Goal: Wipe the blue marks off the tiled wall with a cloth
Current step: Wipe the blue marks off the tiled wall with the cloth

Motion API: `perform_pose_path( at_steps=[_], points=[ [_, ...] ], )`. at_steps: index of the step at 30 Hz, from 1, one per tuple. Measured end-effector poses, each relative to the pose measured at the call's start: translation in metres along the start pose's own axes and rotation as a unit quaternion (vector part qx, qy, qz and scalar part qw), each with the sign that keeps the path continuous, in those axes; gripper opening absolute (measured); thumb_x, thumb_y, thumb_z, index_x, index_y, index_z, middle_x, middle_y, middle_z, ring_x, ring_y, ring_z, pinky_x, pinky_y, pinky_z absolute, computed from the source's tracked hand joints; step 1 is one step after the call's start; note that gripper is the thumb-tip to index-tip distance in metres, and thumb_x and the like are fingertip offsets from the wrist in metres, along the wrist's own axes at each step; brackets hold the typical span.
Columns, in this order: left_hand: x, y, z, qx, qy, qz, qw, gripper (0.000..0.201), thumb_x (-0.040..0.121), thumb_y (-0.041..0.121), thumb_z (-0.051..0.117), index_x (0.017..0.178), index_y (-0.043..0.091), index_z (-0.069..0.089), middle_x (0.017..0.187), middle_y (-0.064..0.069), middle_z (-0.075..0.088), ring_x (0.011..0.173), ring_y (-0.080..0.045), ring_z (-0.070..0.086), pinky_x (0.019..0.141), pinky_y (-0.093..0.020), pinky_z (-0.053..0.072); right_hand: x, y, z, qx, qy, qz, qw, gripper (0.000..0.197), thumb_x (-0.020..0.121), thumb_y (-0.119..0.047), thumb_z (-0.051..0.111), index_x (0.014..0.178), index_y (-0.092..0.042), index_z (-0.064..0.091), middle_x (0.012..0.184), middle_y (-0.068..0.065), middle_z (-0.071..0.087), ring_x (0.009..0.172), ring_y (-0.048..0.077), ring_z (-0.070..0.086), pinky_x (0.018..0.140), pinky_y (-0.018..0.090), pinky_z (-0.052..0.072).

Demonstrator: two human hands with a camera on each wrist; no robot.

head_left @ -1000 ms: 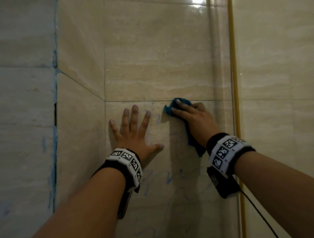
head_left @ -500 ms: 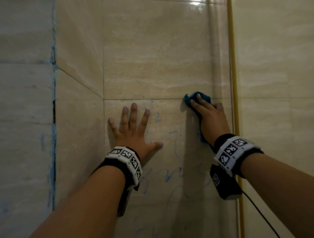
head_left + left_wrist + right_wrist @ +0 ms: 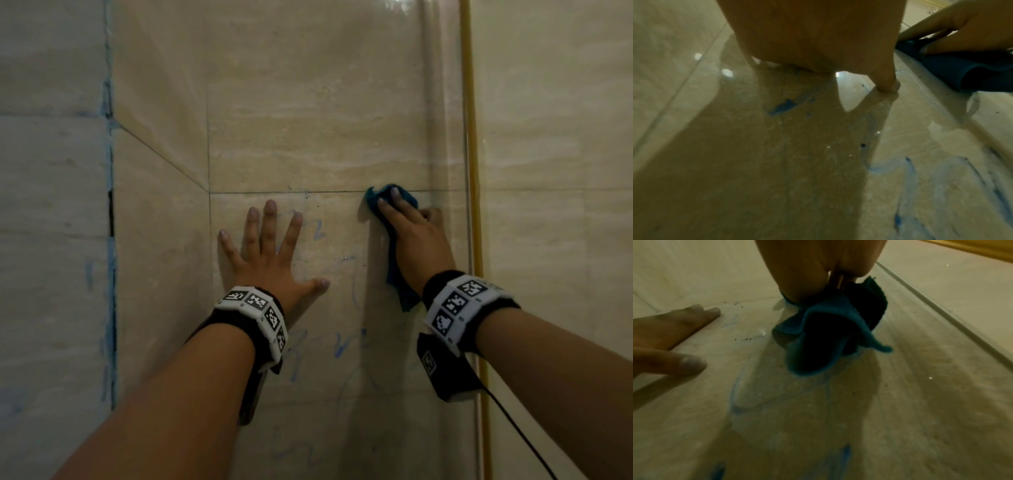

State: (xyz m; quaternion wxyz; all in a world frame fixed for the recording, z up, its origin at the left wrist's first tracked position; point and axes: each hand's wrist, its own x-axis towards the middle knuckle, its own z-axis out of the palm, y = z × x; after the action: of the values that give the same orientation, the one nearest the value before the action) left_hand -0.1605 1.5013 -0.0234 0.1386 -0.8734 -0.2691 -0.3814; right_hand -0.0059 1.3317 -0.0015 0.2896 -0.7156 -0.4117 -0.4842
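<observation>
The beige tiled wall [image 3: 325, 102] carries faint blue marks [image 3: 339, 346] below and between my hands, and one small blue mark [image 3: 318, 229] beside my left fingers. My right hand [image 3: 411, 240] grips a bunched blue cloth [image 3: 406, 294] and presses it to the wall just under the horizontal grout line [image 3: 274, 192]; two fingers lie over the cloth's top. The cloth [image 3: 818, 340] hangs crumpled under the palm. My left hand [image 3: 270, 253] lies flat on the tile with its fingers spread, holding nothing. Blue smears [image 3: 783, 105] show under the left wrist.
A gold vertical trim strip [image 3: 471, 171] runs just right of my right hand. To the left the wall turns a corner [image 3: 207, 137], and further left a vertical joint [image 3: 109, 274] is stained blue. A black cable [image 3: 513, 428] trails from my right wrist.
My right hand has swept the cloth to the right along the grout line, away from the left hand, and a small blue mark now shows between them. The left hand has stayed flat.
</observation>
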Motion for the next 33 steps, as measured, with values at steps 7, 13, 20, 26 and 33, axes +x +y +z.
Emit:
perform_pose_path(
  at_steps=[7, 13, 20, 26, 33],
  points=[
    [0.000, 0.002, 0.001, 0.000, 0.007, -0.006, 1.000, 0.108, 0.065, 0.092, 0.024, 0.128, 0.040, -0.046, 0.138, 0.002, -0.054, 0.133, -0.024, -0.043, 0.106, -0.064, -0.018, -0.021, -0.008, 0.013, -0.014, -0.019, -0.109, 0.994, 0.051, 0.092, -0.006, 0.041, 0.140, -0.023, 0.046, 0.150, 0.004, 0.035, 0.089, 0.017, 0.024, 0.085, 0.022, 0.024],
    [-0.001, 0.003, -0.002, 0.010, 0.003, -0.010, 1.000, 0.108, 0.070, 0.089, 0.030, 0.128, 0.039, -0.046, 0.139, 0.001, -0.053, 0.135, -0.026, -0.041, 0.108, -0.065, -0.015, -0.027, 0.003, 0.017, -0.010, -0.015, -0.147, 0.989, 0.051, 0.079, -0.008, 0.052, 0.129, -0.018, 0.059, 0.137, 0.009, 0.053, 0.082, 0.031, 0.048, 0.076, 0.029, 0.040],
    [-0.001, 0.002, -0.002, 0.008, 0.000, -0.007, 1.000, 0.108, 0.069, 0.089, 0.029, 0.131, 0.039, -0.043, 0.140, 0.001, -0.053, 0.135, -0.026, -0.041, 0.108, -0.065, -0.015, 0.007, 0.007, -0.007, -0.017, -0.033, -0.074, 0.997, 0.051, 0.097, -0.007, 0.038, 0.145, -0.025, 0.036, 0.155, 0.001, 0.025, 0.109, 0.034, 0.038, 0.095, 0.032, 0.033],
    [0.000, 0.002, -0.001, 0.009, 0.004, -0.009, 1.000, 0.108, 0.069, 0.089, 0.028, 0.132, 0.039, -0.043, 0.140, 0.001, -0.053, 0.135, -0.026, -0.041, 0.108, -0.065, -0.016, -0.007, 0.002, 0.003, -0.034, -0.033, -0.043, 0.998, 0.057, 0.098, -0.003, 0.037, 0.148, -0.028, 0.028, 0.158, -0.001, 0.014, 0.103, 0.029, 0.035, 0.088, 0.028, 0.027],
    [-0.001, 0.003, -0.002, 0.017, 0.005, -0.011, 1.000, 0.108, 0.069, 0.090, 0.029, 0.130, 0.038, -0.044, 0.141, 0.000, -0.051, 0.136, -0.026, -0.039, 0.108, -0.065, -0.015, -0.042, 0.003, 0.028, -0.008, 0.016, -0.093, 0.995, 0.072, 0.072, 0.009, 0.072, 0.136, -0.017, 0.051, 0.145, 0.011, 0.044, 0.083, 0.019, 0.025, 0.080, 0.028, 0.033]
  ],
)
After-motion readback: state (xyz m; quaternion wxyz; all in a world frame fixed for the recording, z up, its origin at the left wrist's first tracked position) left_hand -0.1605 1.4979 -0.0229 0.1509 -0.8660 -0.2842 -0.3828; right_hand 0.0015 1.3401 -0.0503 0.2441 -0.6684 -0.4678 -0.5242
